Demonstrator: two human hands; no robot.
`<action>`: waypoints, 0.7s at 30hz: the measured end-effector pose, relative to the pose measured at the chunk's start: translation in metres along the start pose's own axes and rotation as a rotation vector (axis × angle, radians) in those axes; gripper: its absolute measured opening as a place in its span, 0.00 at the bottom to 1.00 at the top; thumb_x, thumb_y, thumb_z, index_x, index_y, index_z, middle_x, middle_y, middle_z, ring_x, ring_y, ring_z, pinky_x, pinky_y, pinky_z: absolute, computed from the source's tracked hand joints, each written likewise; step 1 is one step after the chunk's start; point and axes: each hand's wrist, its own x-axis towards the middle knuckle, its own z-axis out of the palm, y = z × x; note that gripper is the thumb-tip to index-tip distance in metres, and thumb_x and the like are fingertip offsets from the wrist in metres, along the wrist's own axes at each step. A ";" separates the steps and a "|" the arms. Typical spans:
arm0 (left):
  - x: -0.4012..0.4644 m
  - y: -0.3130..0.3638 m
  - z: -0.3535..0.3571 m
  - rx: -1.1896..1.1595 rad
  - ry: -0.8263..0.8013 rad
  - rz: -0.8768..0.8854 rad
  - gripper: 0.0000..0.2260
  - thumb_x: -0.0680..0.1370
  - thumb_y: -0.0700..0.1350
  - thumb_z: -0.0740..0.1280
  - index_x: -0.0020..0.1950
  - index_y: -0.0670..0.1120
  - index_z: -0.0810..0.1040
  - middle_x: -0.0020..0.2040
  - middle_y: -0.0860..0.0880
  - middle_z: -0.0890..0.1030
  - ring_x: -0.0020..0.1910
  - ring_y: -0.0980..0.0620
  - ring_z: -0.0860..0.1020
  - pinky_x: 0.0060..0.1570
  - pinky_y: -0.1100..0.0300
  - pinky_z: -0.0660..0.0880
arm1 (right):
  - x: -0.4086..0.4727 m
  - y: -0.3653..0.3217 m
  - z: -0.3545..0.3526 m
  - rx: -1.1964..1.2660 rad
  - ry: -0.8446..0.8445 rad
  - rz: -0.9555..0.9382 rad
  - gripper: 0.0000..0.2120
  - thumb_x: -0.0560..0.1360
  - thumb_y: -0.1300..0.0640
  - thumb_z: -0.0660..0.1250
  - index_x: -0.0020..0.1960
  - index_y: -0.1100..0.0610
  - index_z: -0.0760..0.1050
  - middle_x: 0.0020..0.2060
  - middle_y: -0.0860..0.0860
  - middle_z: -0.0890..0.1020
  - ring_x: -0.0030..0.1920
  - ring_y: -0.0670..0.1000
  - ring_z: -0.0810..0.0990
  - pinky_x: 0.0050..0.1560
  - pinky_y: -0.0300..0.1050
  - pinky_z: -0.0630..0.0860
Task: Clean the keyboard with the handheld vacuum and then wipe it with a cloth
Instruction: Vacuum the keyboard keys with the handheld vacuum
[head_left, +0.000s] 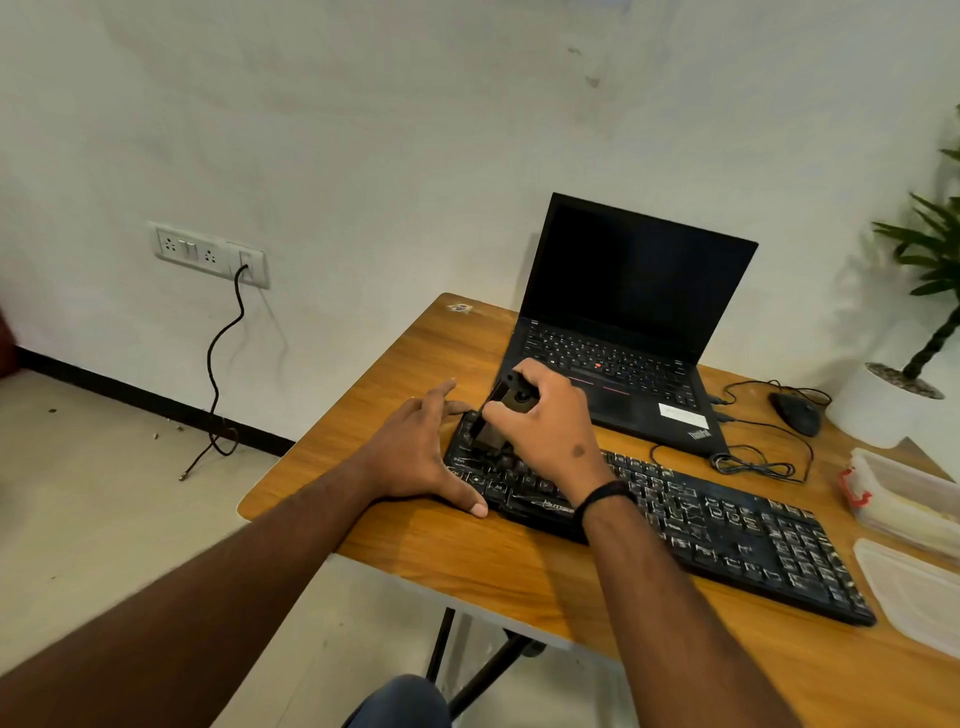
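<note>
A black dusty keyboard (717, 525) lies slantwise on the wooden table (467, 561). My right hand (545, 421) grips a small dark handheld vacuum (498, 415) and holds it nose-down on the keys at the keyboard's left end. My left hand (421, 452) rests at that left end with fingers spread, thumb along the front edge and fingertips at the far corner. No cloth shows in this view.
A black laptop (623, 322) stands open behind the keyboard. A mouse (797, 413) with coiled cable lies to its right. Clear plastic containers (904, 499) and a lid (914, 592) sit at the right edge. A potted plant (904, 395) stands beyond. A wall socket (208, 252) holds a cable.
</note>
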 end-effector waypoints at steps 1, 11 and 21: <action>0.000 0.000 0.000 0.001 -0.001 0.000 0.72 0.50 0.74 0.78 0.82 0.52 0.42 0.79 0.55 0.64 0.78 0.51 0.57 0.77 0.49 0.59 | -0.002 -0.001 0.003 -0.003 -0.019 -0.012 0.07 0.70 0.55 0.71 0.42 0.53 0.73 0.34 0.51 0.78 0.32 0.54 0.78 0.30 0.52 0.78; 0.001 0.000 0.000 0.001 0.007 -0.009 0.71 0.52 0.71 0.80 0.82 0.52 0.42 0.79 0.54 0.64 0.79 0.51 0.56 0.77 0.49 0.58 | -0.001 -0.001 0.010 0.003 -0.040 -0.033 0.07 0.70 0.55 0.71 0.42 0.54 0.73 0.34 0.52 0.78 0.33 0.55 0.78 0.31 0.53 0.78; 0.001 0.001 0.000 0.013 0.006 -0.017 0.70 0.54 0.69 0.81 0.82 0.52 0.42 0.80 0.51 0.62 0.79 0.49 0.56 0.77 0.48 0.59 | 0.002 -0.002 0.013 0.029 -0.022 -0.003 0.08 0.72 0.55 0.69 0.45 0.58 0.73 0.35 0.52 0.77 0.31 0.49 0.75 0.30 0.48 0.76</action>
